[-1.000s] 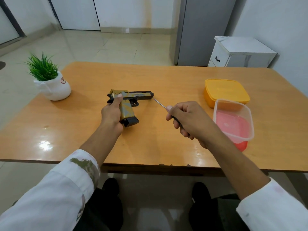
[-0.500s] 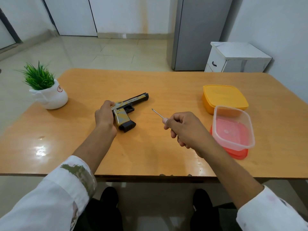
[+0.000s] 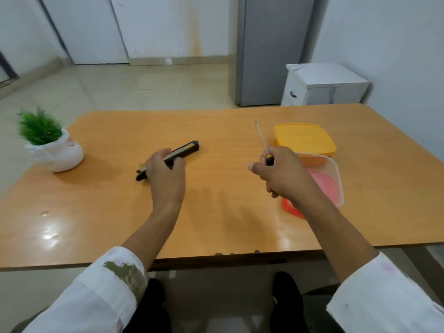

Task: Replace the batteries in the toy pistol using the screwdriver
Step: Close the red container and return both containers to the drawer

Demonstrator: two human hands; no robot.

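The left grip (image 3: 165,175) clasps the toy pistol (image 3: 185,150), barrel slanting far-right, well apart from the screwdriver (image 3: 269,161) held tip-up in the right grip (image 3: 284,175).

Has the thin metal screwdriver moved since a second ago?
Yes. The right hand swung the thin metal screwdriver away from the gold-and-black toy pistol; its tip now sits just left of the yellow lidded plastic box.

2 white sleeves (image 3: 103,292) — perhaps paint-stained
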